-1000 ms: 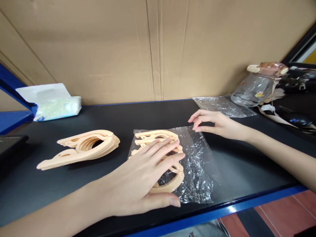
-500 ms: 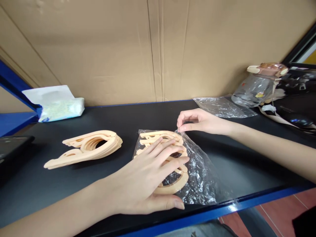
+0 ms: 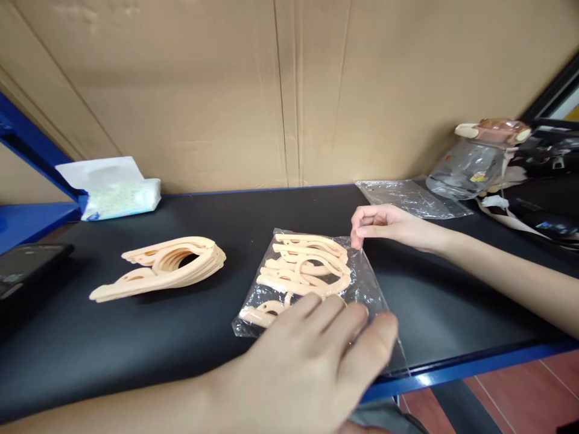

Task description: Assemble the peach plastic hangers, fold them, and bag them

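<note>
A clear plastic bag [image 3: 370, 283] lies flat on the table with several beige folding hangers [image 3: 323, 283] inside. My right hand [image 3: 377, 224] pinches the bag's far right edge between thumb and fingers. In front, my left hand [image 3: 321, 355] lies over the near part of the bag, its fingers bent down onto the film. The fingertips of that hand and the hangers under it are hidden. To the left, apart from both hands, stands a stack of folded beige hangers [image 3: 181, 278].
A tissue pack [image 3: 122, 202] sits at the back left, and a dark phone-like object [image 3: 31, 271] at the left edge. Another clear bag [image 3: 407, 196] lies at the back right, beside a clear bottle [image 3: 470, 166] with a brown lid. Cardboard [image 3: 203, 96] walls the back.
My left hand has come off the hangers toward me, and its spread fingers have curled. The bag lies straighter and flatter, its near left corner exposed. My right hand has shifted slightly right.
</note>
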The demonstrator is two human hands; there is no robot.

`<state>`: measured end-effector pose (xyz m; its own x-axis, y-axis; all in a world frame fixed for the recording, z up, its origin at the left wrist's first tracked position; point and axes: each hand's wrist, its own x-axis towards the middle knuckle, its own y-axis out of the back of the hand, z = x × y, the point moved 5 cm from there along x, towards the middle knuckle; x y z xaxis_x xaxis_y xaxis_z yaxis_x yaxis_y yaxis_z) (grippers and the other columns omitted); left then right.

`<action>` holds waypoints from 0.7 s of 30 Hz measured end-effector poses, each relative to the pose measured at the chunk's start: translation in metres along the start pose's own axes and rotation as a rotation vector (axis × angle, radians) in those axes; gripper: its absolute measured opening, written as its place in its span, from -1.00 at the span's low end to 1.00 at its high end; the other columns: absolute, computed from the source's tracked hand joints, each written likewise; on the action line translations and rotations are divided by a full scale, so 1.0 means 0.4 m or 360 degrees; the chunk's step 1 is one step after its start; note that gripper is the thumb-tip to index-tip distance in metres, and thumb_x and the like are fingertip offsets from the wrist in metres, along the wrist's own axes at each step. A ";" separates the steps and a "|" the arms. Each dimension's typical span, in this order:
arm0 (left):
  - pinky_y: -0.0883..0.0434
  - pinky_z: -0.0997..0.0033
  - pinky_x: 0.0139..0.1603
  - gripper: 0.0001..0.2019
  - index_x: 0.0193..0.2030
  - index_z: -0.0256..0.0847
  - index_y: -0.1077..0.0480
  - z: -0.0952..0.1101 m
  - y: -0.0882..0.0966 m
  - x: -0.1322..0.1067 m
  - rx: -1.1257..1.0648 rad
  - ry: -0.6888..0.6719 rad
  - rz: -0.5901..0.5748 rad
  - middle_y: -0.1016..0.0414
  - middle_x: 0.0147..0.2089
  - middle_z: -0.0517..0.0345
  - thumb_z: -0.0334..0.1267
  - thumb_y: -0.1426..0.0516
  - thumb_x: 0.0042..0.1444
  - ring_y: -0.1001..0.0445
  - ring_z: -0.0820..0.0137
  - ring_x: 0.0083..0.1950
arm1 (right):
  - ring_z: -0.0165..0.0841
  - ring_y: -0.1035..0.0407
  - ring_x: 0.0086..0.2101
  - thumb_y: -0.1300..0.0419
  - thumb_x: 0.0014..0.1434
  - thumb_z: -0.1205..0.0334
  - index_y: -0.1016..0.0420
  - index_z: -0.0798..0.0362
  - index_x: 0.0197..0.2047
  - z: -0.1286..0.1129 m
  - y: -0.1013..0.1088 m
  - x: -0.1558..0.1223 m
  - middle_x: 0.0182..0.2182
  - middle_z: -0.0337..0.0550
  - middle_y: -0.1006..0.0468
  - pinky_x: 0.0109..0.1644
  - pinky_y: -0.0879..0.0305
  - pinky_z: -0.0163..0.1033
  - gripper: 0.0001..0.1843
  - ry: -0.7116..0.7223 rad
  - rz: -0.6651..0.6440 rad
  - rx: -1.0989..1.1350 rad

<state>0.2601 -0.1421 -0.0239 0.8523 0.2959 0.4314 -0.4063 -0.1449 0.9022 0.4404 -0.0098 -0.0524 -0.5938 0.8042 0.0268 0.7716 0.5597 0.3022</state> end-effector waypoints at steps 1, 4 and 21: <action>-0.44 0.25 -0.18 -0.51 0.19 -0.36 -0.24 0.019 0.006 0.001 0.0095 -0.0038 0.0046 -0.53 -0.13 -0.01 0.01 0.04 0.32 -0.49 0.22 -0.17 | -0.42 -0.46 -0.36 -0.25 0.19 0.14 -0.37 0.08 -0.30 -0.003 -0.007 0.002 -0.41 -0.23 -0.59 -0.17 -0.31 -0.21 -0.81 0.0021 0.0013 0.0007; -0.43 0.38 -0.16 -0.70 0.13 -0.08 -0.34 0.060 0.023 0.008 0.0392 -0.0229 0.0065 -0.45 0.08 0.21 -0.31 0.04 0.32 -0.44 0.35 -0.09 | -0.46 -0.40 -0.42 -0.24 0.19 0.15 -0.38 0.08 -0.30 -0.013 -0.027 0.014 -0.44 -0.28 -0.54 -0.25 -0.30 -0.26 -0.82 0.0079 0.0037 0.0003; -0.46 0.28 0.07 -0.73 -0.19 -0.29 -0.52 0.008 0.017 -0.052 0.0398 -0.0572 -0.0067 -0.59 -0.22 0.05 -0.44 0.03 0.26 -0.54 0.29 -0.19 | -0.45 -0.33 -0.50 -0.22 0.16 0.11 -0.41 0.09 -0.30 -0.002 -0.066 0.082 -0.55 -0.31 -0.43 -0.38 -0.25 -0.30 -0.79 0.0161 0.0203 -0.0340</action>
<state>0.2407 -0.1521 -0.0266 0.9448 -0.0344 0.3258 -0.3141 -0.3769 0.8714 0.4005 0.0017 -0.0589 -0.5230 0.8354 0.1694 0.7824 0.3916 0.4842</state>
